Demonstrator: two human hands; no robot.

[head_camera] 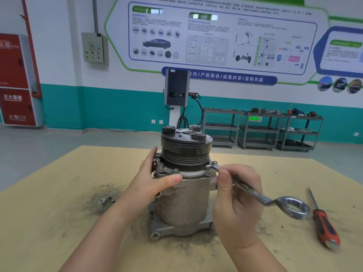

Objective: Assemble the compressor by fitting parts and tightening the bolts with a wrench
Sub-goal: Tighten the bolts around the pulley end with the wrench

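A grey metal compressor [183, 205] stands upright at the table's middle, with a black ribbed pulley [185, 148] on top. My left hand [155, 179] grips its upper flange from the left, thumb laid across the front. My right hand [237, 195] holds a silver combination wrench [253, 192] by the shaft. The wrench's small end sits on a bolt [208, 167] at the flange's right side; its ring end [294, 207] points out to the right. More bolt heads [175, 170] show along the flange's front.
An orange-and-black screwdriver [324, 224] lies on the tan table [59, 193] to the right of the wrench. Dark grime and a small loose metal part [104, 200] lie left of the compressor. Grey shelf carts [263, 128] and a charging post [176, 89] stand beyond the table.
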